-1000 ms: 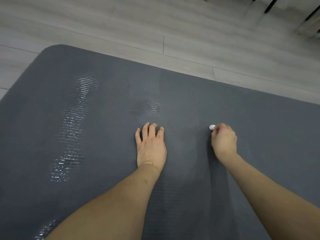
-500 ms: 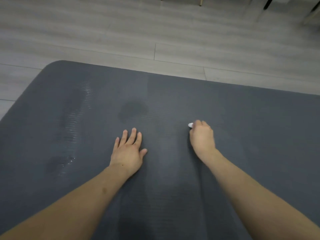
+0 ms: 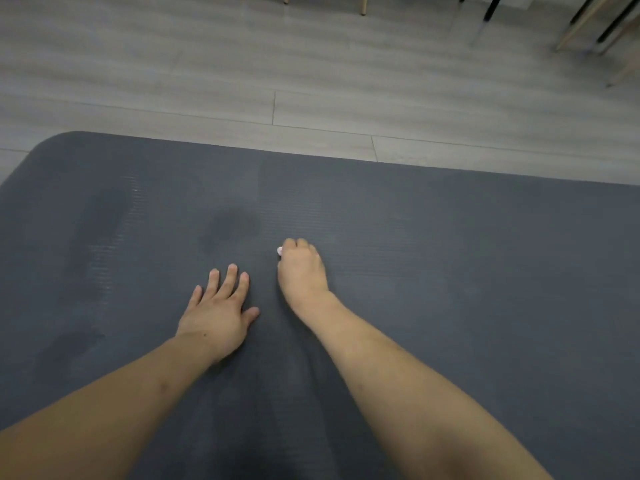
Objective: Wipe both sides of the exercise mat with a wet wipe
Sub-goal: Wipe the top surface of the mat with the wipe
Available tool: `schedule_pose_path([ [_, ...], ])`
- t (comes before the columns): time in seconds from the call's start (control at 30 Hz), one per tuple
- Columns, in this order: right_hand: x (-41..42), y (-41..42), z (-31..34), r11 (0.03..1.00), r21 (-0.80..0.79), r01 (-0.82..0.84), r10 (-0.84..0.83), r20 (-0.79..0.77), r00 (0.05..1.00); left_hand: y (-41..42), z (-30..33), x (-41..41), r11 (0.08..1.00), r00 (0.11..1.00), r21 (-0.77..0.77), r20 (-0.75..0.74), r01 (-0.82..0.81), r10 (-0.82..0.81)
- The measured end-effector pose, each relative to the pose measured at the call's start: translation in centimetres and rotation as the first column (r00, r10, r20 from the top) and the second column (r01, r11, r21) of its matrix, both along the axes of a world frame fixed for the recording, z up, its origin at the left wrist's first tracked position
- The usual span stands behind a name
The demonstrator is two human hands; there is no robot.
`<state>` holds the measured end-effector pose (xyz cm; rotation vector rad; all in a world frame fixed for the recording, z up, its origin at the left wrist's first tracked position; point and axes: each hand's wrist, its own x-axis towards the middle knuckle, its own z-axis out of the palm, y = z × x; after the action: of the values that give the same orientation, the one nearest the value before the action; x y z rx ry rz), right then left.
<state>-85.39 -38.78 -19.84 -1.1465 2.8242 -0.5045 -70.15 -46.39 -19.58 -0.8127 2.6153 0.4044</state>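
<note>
The exercise mat [image 3: 450, 271] lay flat on the floor [image 3: 311, 81], its long axis running left to right under both forearms. The left hand [image 3: 218, 313] rested flat on it, fingers spread, while the right hand [image 3: 302, 268] curled around the wet wipe [image 3: 279, 251] (only 1 white corner showed). The dry-looking stretch lay to the right, nearer the right hand.

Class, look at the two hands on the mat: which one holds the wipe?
The right hand: its fingers curl round the white wipe. The left hand lies flat on the mat, holding nothing.
</note>
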Motion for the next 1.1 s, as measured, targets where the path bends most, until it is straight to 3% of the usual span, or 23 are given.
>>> schedule_pose_path([
  [0.1, -6.5, 9.4, -0.2, 0.98, -0.007, 0.201, -0.2, -0.084, 0.976, -0.4, 0.0, 0.5, 0.999, 0.999, 0.012, -0.003, 0.036, -0.036],
  [0.2, -12.6, 20.1, 0.7, 0.853, 0.032, 0.521, -0.519, -0.053, 0.853, -0.5, -0.1, 0.7, 0.998, 0.998, 0.02, 0.013, 0.061, -0.061],
  [0.3, -13.4, 22.6, 1.6, 0.755, 0.007, 0.656, -0.656, -0.018, 0.755, -0.2, -0.2, 0.5, 0.999, 0.999, -0.005, 0.019, 0.044, -0.044],
  [0.37, -11.1, 18.7, 1.8, 0.769, 0.012, 0.639, -0.639, 0.018, 0.769, 0.1, -0.1, 0.4, 0.999, 0.999, -0.015, 0.024, 0.031, -0.03],
  [0.43, -6.9, 12.3, 1.2, 0.849, 0.011, 0.528, -0.528, 0.048, 0.848, 0.3, -0.1, 0.3, 1.0, 0.999, -0.017, 0.032, 0.022, -0.021],
  [0.57, 4.0, 0.2, 0.3, 0.994, 0.044, 0.103, -0.107, 0.096, 0.99, -0.8, 0.3, 0.9, 0.998, 0.999, 0.049, -0.023, 0.043, -0.042],
  [0.67, 3.7, 2.0, 0.7, 0.998, 0.062, -0.024, 0.021, 0.043, 0.999, -2.5, 0.7, 2.3, 0.991, 0.991, 0.048, -0.04, 0.128, -0.126],
  [0.77, -1.7, 10.9, 0.8, 0.986, 0.038, 0.165, -0.164, -0.043, 0.986, -2.0, 0.7, 3.9, 0.996, 0.995, -0.053, -0.067, 0.072, -0.076],
  [0.9, -7.2, 20.6, 1.4, 0.844, 0.036, 0.535, -0.534, -0.028, 0.845, -1.1, 1.0, 3.4, 0.999, 0.998, 0.004, 0.041, 0.043, -0.043],
  [1.0, -5.4, 16.8, 1.0, 0.816, -0.029, 0.577, -0.577, -0.004, 0.816, -0.9, 1.1, 2.9, 1.0, 0.997, -0.008, 0.074, 0.03, -0.029],
  [1.1, 0.7, 6.8, -0.3, 0.894, -0.089, 0.438, -0.433, 0.073, 0.898, -0.5, 1.2, 2.7, 1.0, 0.996, -0.021, 0.084, 0.014, -0.012],
])
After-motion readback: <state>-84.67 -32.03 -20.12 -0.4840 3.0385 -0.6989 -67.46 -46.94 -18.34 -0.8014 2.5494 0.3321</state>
